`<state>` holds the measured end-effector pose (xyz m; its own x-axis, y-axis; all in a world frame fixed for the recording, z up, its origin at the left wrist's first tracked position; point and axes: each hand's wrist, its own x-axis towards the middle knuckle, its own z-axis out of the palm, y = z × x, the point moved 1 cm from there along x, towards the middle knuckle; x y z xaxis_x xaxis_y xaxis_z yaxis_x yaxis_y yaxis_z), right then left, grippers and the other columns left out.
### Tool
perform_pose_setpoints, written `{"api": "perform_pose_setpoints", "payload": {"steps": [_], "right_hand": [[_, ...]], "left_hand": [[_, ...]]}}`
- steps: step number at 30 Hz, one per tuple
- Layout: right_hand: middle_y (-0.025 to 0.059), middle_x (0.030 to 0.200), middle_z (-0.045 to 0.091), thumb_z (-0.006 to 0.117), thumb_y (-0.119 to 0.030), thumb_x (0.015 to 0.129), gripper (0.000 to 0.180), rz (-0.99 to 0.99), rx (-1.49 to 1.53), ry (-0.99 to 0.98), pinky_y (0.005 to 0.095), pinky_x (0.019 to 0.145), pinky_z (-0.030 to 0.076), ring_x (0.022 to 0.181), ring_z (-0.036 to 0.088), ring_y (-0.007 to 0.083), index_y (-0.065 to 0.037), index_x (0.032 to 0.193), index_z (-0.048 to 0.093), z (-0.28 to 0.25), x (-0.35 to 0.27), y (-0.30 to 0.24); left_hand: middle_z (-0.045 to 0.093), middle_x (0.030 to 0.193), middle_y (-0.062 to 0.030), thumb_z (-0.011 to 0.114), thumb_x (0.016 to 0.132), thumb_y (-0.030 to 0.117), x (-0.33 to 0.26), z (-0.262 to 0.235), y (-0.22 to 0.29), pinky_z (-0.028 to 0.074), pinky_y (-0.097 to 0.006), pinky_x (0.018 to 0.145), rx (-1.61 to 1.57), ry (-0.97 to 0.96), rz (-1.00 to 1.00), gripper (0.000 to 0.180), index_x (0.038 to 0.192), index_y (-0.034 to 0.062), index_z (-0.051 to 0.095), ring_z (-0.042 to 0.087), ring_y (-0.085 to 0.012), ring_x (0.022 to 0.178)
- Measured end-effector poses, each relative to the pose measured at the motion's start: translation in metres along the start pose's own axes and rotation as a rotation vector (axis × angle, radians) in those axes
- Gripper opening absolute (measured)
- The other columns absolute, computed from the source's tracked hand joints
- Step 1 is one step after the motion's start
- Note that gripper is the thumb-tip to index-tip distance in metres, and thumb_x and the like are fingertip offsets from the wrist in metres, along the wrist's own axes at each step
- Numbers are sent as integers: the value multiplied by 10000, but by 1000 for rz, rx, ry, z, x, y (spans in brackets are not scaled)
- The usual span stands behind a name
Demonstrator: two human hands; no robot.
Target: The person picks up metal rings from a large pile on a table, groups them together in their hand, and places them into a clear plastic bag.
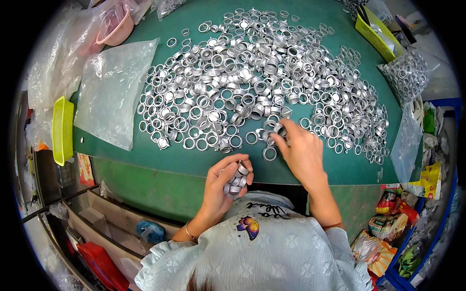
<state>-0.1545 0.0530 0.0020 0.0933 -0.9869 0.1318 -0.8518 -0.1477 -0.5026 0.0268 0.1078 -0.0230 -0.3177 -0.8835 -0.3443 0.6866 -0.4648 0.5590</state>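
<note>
A wide heap of silver metal rings (228, 72) is spread over the green tabletop (194, 162). Close to the table's front edge my left hand (221, 182) is closed around several metal rings (237, 180), stacked in its palm and fingers. My right hand (302, 150) reaches to the near edge of the heap, thumb and fingers pinched on a metal ring (279, 129). Other rings lie just under and beside those fingertips, among them a loose ring (269, 153) on the table.
At the left lie a clear plastic bag (114, 92), a yellow-green basket (62, 131) and a pink basin (116, 29). A second yellow-green basket (378, 36) stands at the back right, beside a bag full of rings (407, 77). An open drawer (104, 218) is below left.
</note>
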Motion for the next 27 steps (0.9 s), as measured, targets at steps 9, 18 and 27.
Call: {"api": "perform_pose_setpoints", "payload": {"steps": [9, 18, 27], "right_hand": [[92, 632, 597, 667, -156, 755, 239, 246, 97, 19, 346, 490, 429, 529, 584, 256, -73, 973, 614, -37, -10, 31], [58, 662, 589, 664, -124, 742, 73, 197, 146, 154, 327, 480, 415, 519, 563, 227, -71, 781, 633, -40, -24, 41], [54, 654, 571, 695, -73, 702, 80, 109, 23, 54, 282, 475, 402, 499, 535, 171, -38, 754, 646, -24, -30, 28]], "left_hand": [[542, 908, -126, 474, 892, 163, 3, 2, 0, 409, -210, 424, -18, -23, -21, 278, 1091, -24, 529, 543, -178, 711], [534, 913, -124, 467, 892, 160, 3, 1, 0, 411, -216, 417, -11, -7, -20, 273, 1087, -20, 530, 538, -187, 705], [535, 908, -126, 468, 892, 154, 5, 2, 0, 407, -219, 412, -21, -13, -9, 270, 1084, -25, 530, 537, -208, 708]]}}
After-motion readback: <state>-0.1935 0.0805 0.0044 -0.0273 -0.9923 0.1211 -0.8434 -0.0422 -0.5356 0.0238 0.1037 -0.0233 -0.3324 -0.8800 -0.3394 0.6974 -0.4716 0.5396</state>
